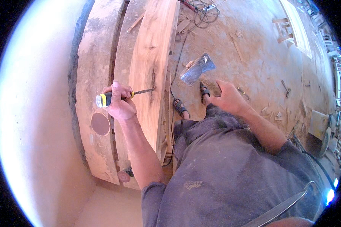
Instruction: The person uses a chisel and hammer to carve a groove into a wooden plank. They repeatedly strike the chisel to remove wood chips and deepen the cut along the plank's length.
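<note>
Two tools are held, one to each side; the left hand (119, 106) is closed around the black-and-yellow handle of a chisel (143, 91), thumb uppermost, the blade lying out to the right with its tip at a dark, knotty crack in a pale wooden plank (149, 49); whether the tip bites into the wood or only touches it, I cannot tell. The right hand (231, 99) is closed on what appears to be a hatchet (197, 70), its dull metal head out over the floor (250, 49), to the right of the plank and apart from it; most of its handle is hard to make out.

The plank lies lengthwise on thick, worn boards (94, 49) beside a pale wall (38, 113); one round brown disc (100, 124) rests on those boards, near the left forearm; a smaller disc (123, 176) sits lower down; a thin wood strip (135, 23) lies left of the plank's far part. A black cable (177, 64) runs along the plank's right side, near the sandals (180, 108); a hammer (286, 89) lies on the floor, farther right.
</note>
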Tool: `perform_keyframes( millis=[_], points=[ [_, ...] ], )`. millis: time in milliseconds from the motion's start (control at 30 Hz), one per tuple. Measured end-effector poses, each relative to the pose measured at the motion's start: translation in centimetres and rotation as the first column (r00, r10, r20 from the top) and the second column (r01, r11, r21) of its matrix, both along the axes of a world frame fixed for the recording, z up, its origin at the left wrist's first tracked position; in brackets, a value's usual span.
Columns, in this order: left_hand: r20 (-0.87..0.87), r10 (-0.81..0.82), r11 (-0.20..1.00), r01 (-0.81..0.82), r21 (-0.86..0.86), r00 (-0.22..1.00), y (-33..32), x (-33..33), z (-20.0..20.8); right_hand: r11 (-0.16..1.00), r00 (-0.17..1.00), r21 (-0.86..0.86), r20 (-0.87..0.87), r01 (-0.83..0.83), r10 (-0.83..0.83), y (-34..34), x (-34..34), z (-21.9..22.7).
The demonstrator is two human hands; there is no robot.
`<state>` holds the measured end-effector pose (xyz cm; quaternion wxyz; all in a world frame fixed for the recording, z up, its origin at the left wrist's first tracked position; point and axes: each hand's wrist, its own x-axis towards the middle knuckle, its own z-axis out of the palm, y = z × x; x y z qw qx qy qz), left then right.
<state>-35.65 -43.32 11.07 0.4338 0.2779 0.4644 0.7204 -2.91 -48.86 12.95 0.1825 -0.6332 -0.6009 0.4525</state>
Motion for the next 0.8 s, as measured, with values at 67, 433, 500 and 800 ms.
perform_keyframes(
  millis=[67,433,500,800],
  points=[
    [-0.040,0.022,1.000,-0.022,-0.018,0.999,0.1,0.4,0.3,1.000,1.000,0.022,-0.011,-0.010,0.010,-0.1,-0.1,0.0],
    [-0.403,-0.296,0.954,0.286,-0.088,0.866,0.0,3.4,2.2,0.852,0.991,0.515,-0.132,0.095,-0.030,5.2,-3.7,10.0],
    [-0.329,-0.221,0.970,0.241,0.019,0.918,-0.8,1.9,0.3,0.766,0.969,0.619,-0.247,0.175,-0.022,5.3,-4.9,12.1],
    [-0.522,-0.213,0.968,0.252,0.004,0.826,-1.8,4.4,-1.1,0.679,0.775,0.413,0.499,-0.606,0.388,5.8,-6.1,10.9]
  ],
)
